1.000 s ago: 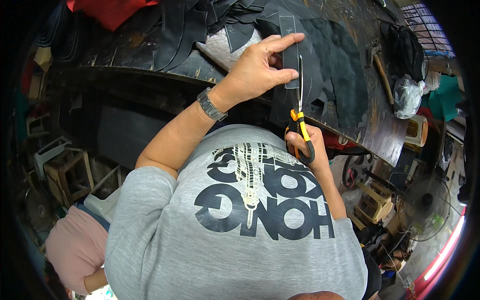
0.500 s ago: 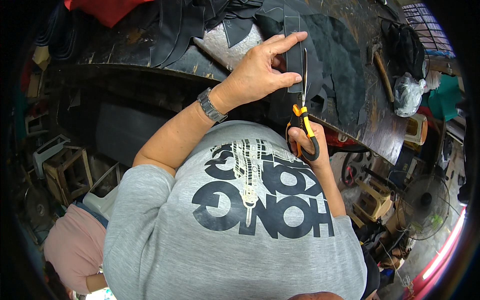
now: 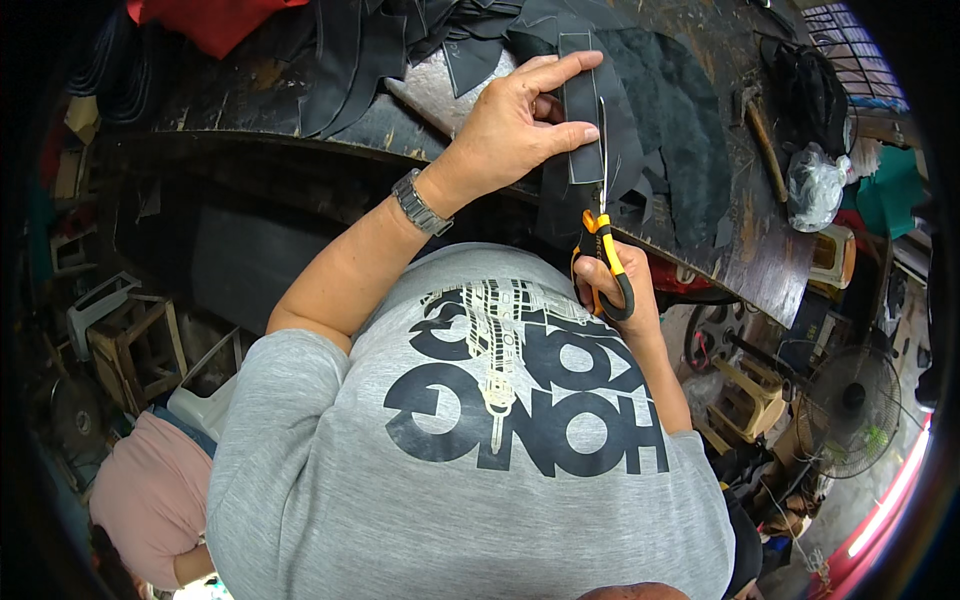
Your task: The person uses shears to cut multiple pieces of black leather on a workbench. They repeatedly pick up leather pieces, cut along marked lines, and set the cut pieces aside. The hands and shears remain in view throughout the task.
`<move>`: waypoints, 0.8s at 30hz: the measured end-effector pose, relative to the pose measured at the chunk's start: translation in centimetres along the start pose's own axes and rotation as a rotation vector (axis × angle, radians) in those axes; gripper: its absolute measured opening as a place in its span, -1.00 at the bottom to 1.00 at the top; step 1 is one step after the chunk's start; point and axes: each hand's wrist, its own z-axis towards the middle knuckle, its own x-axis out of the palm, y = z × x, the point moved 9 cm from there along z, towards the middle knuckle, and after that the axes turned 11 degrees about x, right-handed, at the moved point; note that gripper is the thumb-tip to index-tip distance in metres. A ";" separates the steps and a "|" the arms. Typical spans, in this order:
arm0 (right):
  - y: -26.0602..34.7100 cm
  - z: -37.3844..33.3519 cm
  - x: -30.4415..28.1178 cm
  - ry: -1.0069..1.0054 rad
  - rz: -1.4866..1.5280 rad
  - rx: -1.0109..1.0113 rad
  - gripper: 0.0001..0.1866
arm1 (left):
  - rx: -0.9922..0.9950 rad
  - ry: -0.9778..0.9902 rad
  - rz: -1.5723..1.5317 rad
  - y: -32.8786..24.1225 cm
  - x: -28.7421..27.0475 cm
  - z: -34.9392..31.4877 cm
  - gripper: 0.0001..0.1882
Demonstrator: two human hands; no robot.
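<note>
My left hand (image 3: 510, 118), with a watch on its wrist, grips a dark strip of leather-like sheet (image 3: 582, 90) marked with pale lines. Its index finger and thumb lie across the front of the strip, while the other fingers are partly hidden behind it. In my right hand (image 3: 632, 285) is a pair of scissors (image 3: 606, 240) with yellow, orange and black handles. Their narrow blades point away from me and lie along the strip's right edge, close to my left thumb. A larger dark sheet (image 3: 625, 130) spreads beneath the strip.
More dark pieces (image 3: 345, 70) and a red piece (image 3: 215, 20) lie on the worn table (image 3: 250, 105). A hammer (image 3: 767, 150) and a clear plastic bag (image 3: 818, 188) are at the right. A fan (image 3: 850, 400) stands lower right; another person (image 3: 150, 490) is at lower left.
My left hand and the strip have shifted slightly left. The scissor blades have moved a little left with them, and a thin sliver now shows to the right of the blades.
</note>
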 end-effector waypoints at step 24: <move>0.7 0.1 0.1 -0.055 -0.046 -0.030 -0.69 | 0.003 0.025 0.117 -0.8 0.8 -0.9 -0.21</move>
